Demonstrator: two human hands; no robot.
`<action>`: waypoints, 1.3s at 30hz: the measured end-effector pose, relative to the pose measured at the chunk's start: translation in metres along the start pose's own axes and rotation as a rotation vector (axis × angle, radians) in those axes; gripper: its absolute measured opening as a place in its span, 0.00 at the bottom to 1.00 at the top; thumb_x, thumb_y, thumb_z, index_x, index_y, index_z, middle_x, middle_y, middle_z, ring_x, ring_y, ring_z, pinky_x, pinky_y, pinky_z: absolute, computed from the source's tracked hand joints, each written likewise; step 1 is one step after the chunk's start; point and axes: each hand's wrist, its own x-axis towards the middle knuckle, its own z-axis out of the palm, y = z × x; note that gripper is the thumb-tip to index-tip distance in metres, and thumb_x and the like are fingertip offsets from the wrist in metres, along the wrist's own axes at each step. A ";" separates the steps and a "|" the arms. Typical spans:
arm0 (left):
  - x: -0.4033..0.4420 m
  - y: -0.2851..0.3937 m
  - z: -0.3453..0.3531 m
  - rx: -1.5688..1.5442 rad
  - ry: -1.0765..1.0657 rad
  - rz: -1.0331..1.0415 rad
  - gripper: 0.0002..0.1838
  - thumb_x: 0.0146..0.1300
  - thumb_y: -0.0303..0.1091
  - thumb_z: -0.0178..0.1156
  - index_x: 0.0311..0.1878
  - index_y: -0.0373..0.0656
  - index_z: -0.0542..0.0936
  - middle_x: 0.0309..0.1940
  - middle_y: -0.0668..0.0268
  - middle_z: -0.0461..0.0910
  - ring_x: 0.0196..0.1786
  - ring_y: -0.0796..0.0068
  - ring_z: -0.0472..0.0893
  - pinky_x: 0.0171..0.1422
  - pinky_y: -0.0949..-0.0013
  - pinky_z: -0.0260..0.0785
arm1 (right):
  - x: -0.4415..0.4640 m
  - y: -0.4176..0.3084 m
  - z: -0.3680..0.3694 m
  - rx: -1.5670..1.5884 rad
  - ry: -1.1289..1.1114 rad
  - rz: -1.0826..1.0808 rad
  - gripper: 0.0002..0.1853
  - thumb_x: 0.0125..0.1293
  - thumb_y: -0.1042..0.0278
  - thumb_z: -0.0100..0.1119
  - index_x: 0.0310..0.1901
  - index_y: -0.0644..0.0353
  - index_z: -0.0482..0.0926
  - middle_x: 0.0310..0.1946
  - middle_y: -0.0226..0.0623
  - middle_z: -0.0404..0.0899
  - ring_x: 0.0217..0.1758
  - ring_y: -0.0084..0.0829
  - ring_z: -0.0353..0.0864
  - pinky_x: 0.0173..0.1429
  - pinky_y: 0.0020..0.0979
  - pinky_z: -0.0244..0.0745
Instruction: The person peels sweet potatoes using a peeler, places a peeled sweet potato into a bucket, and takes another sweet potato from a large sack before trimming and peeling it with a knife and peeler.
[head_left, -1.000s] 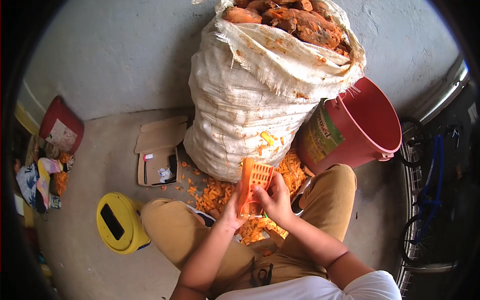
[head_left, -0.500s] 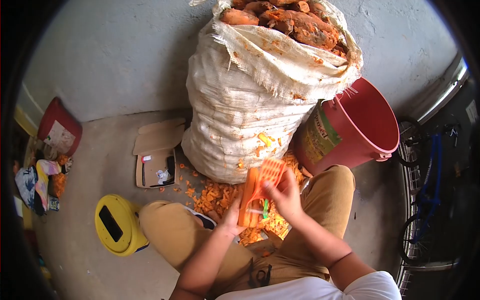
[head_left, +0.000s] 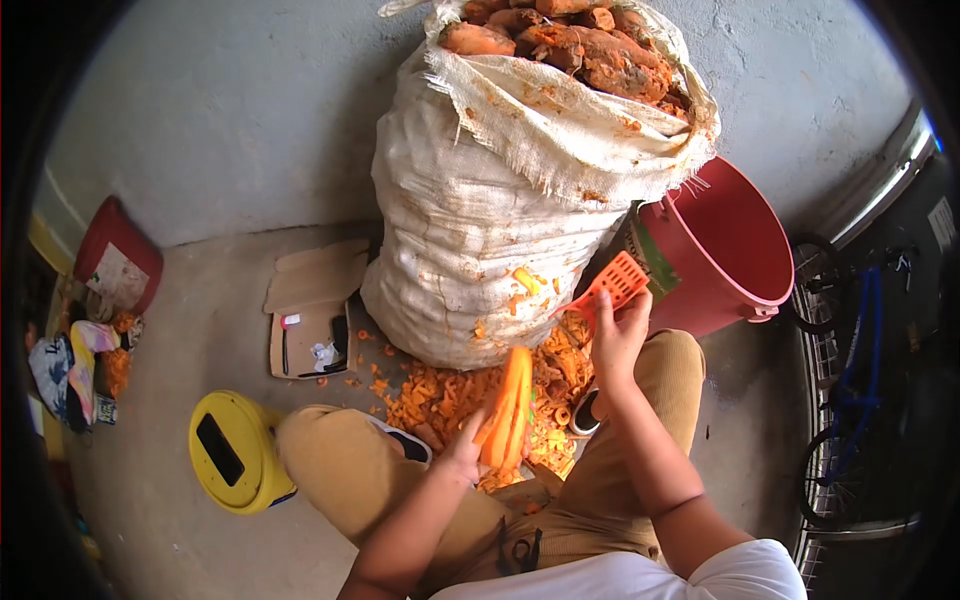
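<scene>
My left hand [head_left: 465, 453] is wrapped round the lower part of a large orange carrot [head_left: 514, 405], which stands tilted upright with long pared strips along its side. To the right and higher, my right hand [head_left: 618, 335] pinches an orange plastic peeler [head_left: 622, 280] with a slotted flat handle. The peeler is apart from the carrot. Orange peelings [head_left: 440, 395] lie heaped on the floor between my legs, below both hands. Right behind them stands a tall white woven sack [head_left: 480, 230], its open top full of unpeeled carrots [head_left: 600, 55].
A red bucket [head_left: 740, 225] leans beside the sack on the right. On the left are an open cardboard box [head_left: 305, 335], a yellow tub [head_left: 235, 455] and a red container [head_left: 125, 260]. A blue bicycle [head_left: 865, 370] stands at the far right.
My right hand has drawn the peeler off the carrot, up and to the right. The carrot has turned in my left hand, its top now slimmer in view.
</scene>
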 end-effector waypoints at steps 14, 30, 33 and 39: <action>0.006 -0.003 0.002 0.014 -0.046 0.018 0.33 0.57 0.59 0.40 0.54 0.39 0.62 0.28 0.57 0.71 0.28 0.68 0.73 0.26 0.70 0.69 | -0.026 -0.003 0.016 -0.053 -0.270 -0.061 0.15 0.56 0.71 0.55 0.41 0.67 0.63 0.29 0.45 0.74 0.30 0.28 0.77 0.31 0.28 0.73; 0.008 0.001 0.008 0.130 0.154 0.115 0.37 0.54 0.68 0.34 0.50 0.42 0.66 0.29 0.62 0.73 0.30 0.71 0.75 0.28 0.70 0.70 | -0.038 -0.043 -0.004 0.324 -0.533 0.418 0.17 0.58 0.74 0.52 0.47 0.65 0.60 0.38 0.36 0.72 0.39 0.22 0.73 0.40 0.24 0.72; 0.006 0.003 0.005 0.103 0.023 0.042 0.39 0.51 0.71 0.33 0.48 0.42 0.68 0.30 0.62 0.74 0.30 0.72 0.75 0.30 0.70 0.70 | -0.063 -0.018 0.001 0.151 -0.660 0.185 0.18 0.57 0.72 0.54 0.46 0.68 0.61 0.39 0.39 0.74 0.41 0.24 0.75 0.42 0.25 0.72; 0.003 -0.003 0.007 0.260 -0.044 0.002 0.48 0.47 0.75 0.27 0.53 0.38 0.63 0.28 0.60 0.71 0.29 0.72 0.73 0.26 0.73 0.67 | 0.004 -0.005 -0.005 0.236 -0.051 0.216 0.13 0.58 0.74 0.53 0.42 0.64 0.62 0.34 0.36 0.73 0.32 0.21 0.74 0.36 0.23 0.74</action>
